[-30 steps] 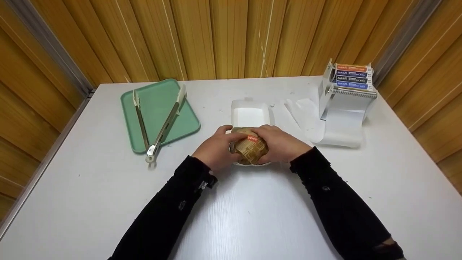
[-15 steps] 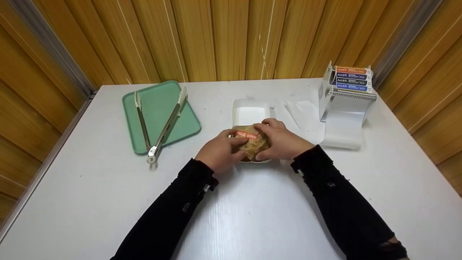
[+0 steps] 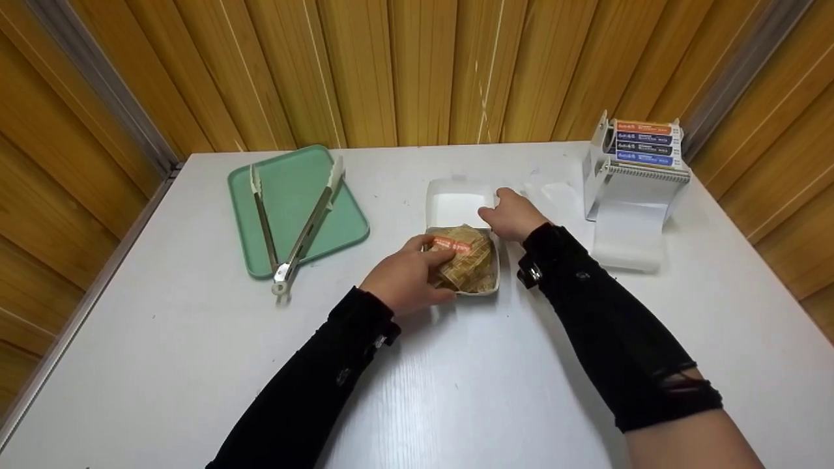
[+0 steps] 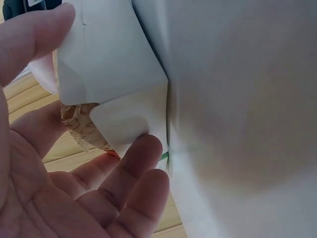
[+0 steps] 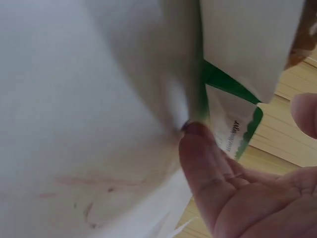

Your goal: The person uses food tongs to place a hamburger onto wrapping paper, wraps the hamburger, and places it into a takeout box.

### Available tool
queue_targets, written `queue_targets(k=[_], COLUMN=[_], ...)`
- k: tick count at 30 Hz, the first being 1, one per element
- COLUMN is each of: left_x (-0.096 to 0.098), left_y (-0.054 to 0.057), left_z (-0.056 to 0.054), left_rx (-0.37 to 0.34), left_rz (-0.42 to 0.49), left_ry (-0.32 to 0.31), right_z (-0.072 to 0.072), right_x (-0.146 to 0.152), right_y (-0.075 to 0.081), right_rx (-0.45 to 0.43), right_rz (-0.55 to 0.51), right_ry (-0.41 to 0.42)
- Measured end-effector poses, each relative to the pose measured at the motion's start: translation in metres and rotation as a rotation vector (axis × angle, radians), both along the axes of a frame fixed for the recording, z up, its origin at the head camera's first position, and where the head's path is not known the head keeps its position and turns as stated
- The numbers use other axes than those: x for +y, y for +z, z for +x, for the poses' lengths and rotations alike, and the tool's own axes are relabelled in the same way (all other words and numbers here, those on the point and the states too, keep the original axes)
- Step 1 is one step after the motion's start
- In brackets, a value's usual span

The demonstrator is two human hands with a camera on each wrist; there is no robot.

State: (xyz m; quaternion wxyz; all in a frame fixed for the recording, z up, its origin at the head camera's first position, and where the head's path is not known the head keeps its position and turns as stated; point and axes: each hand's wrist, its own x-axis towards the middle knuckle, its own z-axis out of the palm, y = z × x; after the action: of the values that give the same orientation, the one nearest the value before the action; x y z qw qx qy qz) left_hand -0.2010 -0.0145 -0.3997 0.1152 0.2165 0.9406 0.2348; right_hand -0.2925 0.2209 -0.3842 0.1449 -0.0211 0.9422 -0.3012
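A burger wrapped in brown printed paper (image 3: 466,260) with a red label sits in the bottom half of a small white burger box (image 3: 498,277). The box's lid (image 3: 453,205) lies folded back behind it. My left hand (image 3: 407,277) holds the box's left side, index finger over the wrapper and thumb at the front wall. In the left wrist view, its curved fingers (image 4: 143,153) meet the white cardboard. My right hand (image 3: 515,216) is at the lid's right edge, thumb and finger apart. The right wrist view has a fingertip (image 5: 195,131) beside the green-trimmed lid.
A green tray (image 3: 300,195) at the back left bears metal tongs (image 3: 311,225), whose hinge end overhangs its front edge. At the back right stands a label dispenser (image 3: 642,166) with coloured rolls and a hanging white strip (image 3: 629,241). Translucent paper (image 3: 560,195) lies behind my right hand.
Both hands were on the wrapped burger. My right hand has let go and moved back and right to the lid, while the left has stayed at the box's left side.
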Motion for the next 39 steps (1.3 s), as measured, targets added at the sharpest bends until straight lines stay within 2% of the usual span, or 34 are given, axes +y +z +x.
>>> queue_targets(k=[9,18,24,31,39], left_x=[0.0,0.001,0.0,0.0,-0.001], left_y=[-0.001,-0.003,-0.003,-0.004,-0.007], left_z=[0.0,-0.003,-0.004,-0.006,-0.007], left_rx=[0.035,0.023,0.019,0.043,0.077], left_rz=[-0.021,-0.024,-0.024,-0.02,-0.001], left_ry=[-0.013,0.001,0.007,0.024,0.036], right_z=[-0.008,-0.009,-0.004,0.005,0.02], right_x=[-0.004,-0.002,-0.002,0.002,0.008], right_y=[-0.006,-0.009,-0.006,-0.006,-0.008], right_rx=[0.059,0.113,0.193,0.201,0.251], right_rz=[-0.022,-0.219,-0.271,-0.335,-0.393], right_ry=[0.009,-0.058,-0.069,-0.043,-0.003])
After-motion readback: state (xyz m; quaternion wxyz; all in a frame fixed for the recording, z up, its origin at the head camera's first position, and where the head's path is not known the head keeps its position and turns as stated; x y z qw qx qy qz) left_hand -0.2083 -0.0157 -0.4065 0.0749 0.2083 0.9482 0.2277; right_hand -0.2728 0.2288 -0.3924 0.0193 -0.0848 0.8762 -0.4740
